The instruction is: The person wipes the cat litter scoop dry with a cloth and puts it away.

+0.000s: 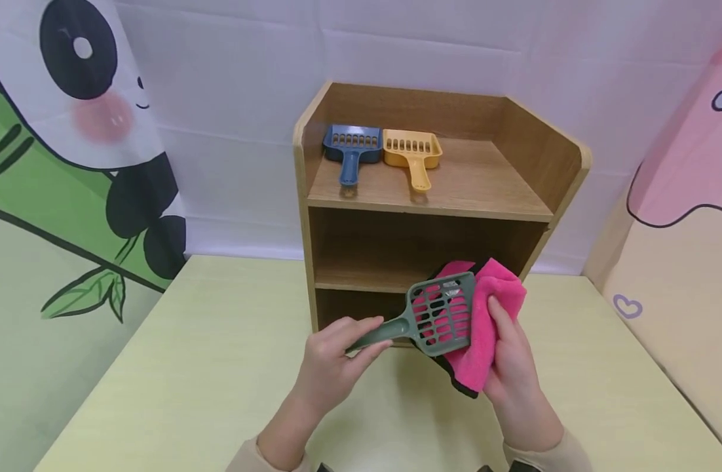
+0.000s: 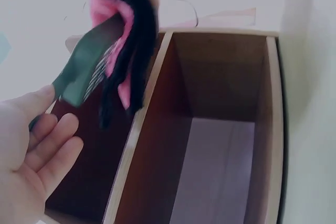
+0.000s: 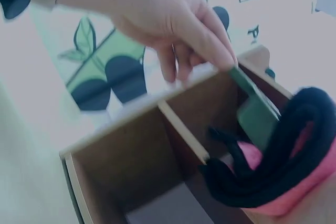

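A dark green slotted litter scoop (image 1: 440, 314) is held up in front of the wooden shelf, its handle pointing left. My left hand (image 1: 331, 360) pinches that handle between thumb and fingers; the left wrist view shows the other fingers of this hand (image 2: 31, 150) loosely bent. In my right hand (image 1: 511, 364) is a bright pink cloth (image 1: 485, 334) with black edging, gripped and wrapped around the scoop's far end and back. Pink shows through the scoop's slots. From the right wrist, the folded cloth (image 3: 273, 182) covers part of the scoop (image 3: 257, 121).
A wooden shelf unit (image 1: 428, 208) stands on the pale yellow table (image 1: 178, 373). On its top board lie a blue scoop (image 1: 352, 151) and a yellow scoop (image 1: 414, 154), side by side. Behind hangs a white curtain (image 1: 237, 131) with cartoon figures at both sides.
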Available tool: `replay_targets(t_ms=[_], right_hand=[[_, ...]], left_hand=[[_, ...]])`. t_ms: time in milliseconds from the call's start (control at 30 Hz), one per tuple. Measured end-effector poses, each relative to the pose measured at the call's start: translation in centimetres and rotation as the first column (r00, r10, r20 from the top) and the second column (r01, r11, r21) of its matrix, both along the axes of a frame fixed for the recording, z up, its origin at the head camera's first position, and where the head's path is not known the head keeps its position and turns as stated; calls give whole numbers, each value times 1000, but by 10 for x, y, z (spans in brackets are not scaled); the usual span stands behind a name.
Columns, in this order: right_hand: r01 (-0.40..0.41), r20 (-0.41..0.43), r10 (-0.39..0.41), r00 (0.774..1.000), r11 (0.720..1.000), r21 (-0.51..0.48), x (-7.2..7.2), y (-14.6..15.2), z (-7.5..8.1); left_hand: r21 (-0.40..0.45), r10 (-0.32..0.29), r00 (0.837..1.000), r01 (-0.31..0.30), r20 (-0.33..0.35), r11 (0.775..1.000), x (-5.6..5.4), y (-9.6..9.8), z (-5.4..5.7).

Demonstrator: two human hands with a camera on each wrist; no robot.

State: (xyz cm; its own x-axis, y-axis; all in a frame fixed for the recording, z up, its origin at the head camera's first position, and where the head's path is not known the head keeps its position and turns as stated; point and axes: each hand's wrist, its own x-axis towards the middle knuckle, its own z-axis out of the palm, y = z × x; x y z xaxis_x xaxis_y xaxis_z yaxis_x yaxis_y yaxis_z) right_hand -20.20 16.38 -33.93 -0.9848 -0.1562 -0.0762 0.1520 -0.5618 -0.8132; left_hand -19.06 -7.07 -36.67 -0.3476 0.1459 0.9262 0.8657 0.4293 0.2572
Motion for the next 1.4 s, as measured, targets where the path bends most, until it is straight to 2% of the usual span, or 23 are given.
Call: replay_targets(t_ms=[133, 200, 300, 433, 533, 633, 767, 900, 1133, 1267, 1400], right_hand=[[72, 54, -65, 996, 987, -146, 4, -16, 3], [111, 59, -102, 993, 979, -171, 7, -25, 3], [128, 15, -127, 992, 974, -188, 10, -36, 1], [99, -31, -105, 994, 982, -164, 15, -44, -4], [88, -22, -91, 996, 991, -100, 16, -45, -5], [101, -3, -101, 995, 993, -61, 15, -45, -6], [126, 19, -125, 992, 990, -66, 10, -42, -8], [156, 31, -154, 988, 985, -71, 7, -41, -11], [246, 23, -245, 969, 968, -44, 0, -39, -16], [304, -26, -305, 952, 952, -38, -4, -36, -16], [381, -81, -382, 921, 924, -36, -7, -33, -14]], left_hand=[[28, 28, 1000, -28, -11, 999, 3, 11, -6], [31, 48, 998, -47, -33, 998, 5, 18, -9], [42, 71, 995, -69, -67, 997, 6, 27, -13], [54, 94, 991, -90, -93, 995, 6, 34, -18], [44, 107, 988, -102, -110, 994, 7, 36, -19], [9, 125, 980, -125, -153, 992, 8, 37, -20], [-61, 170, 963, -187, -209, 980, 9, 37, -19], [-93, 196, 953, -222, -232, 971, 9, 37, -18], [-107, 189, 951, -221, -245, 969, 10, 36, -16], [-115, 165, 962, -193, -220, 974, 11, 35, -11], [-114, 130, 975, -152, -179, 982, 14, 31, -6]])
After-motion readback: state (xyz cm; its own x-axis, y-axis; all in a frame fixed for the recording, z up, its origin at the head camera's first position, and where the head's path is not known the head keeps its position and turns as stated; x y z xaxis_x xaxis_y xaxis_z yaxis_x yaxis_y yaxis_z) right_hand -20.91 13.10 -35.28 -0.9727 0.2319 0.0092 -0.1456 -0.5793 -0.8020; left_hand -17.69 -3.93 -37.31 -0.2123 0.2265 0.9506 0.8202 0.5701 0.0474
